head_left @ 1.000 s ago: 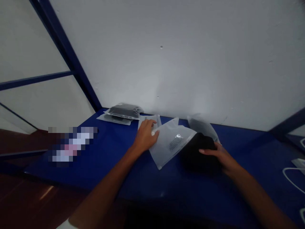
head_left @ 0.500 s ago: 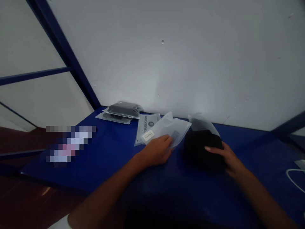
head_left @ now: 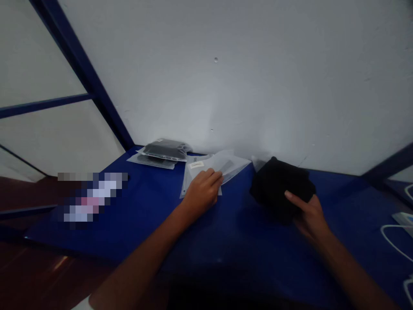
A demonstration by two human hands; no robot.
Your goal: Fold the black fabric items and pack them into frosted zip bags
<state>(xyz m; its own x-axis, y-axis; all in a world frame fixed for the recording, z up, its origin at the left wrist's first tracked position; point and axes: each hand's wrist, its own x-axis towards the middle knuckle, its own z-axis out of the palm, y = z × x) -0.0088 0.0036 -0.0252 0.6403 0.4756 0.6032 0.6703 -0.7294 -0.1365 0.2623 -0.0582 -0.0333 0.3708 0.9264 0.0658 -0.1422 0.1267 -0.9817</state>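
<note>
My left hand [head_left: 205, 186] is closed on the near edge of a frosted plastic bag [head_left: 234, 165] with a small white label. Beneath that bag lies another flat, printed bag [head_left: 184, 189], mostly covered. Over the right half of the blue table [head_left: 238, 254], my right hand [head_left: 309, 215] grips a folded black cloth item [head_left: 280, 189], its thumb on top and the other fingers hidden underneath. Behind the cloth, the corner of a further translucent bag [head_left: 257, 162] shows against the wall. What kind of garment the black cloth is, I cannot tell.
At the back left, filled plastic bags with dark contents [head_left: 164, 149] lie stacked against the grey wall [head_left: 226, 94]. A blurred-out object [head_left: 97, 198] rests near the left edge. White cables [head_left: 383, 234] and a pale box [head_left: 403, 221] sit at the far right.
My left hand has drawn the labelled bag leftward, over more of the printed bag. My right hand has raised and turned the black cloth, covering more of the bag behind it.
</note>
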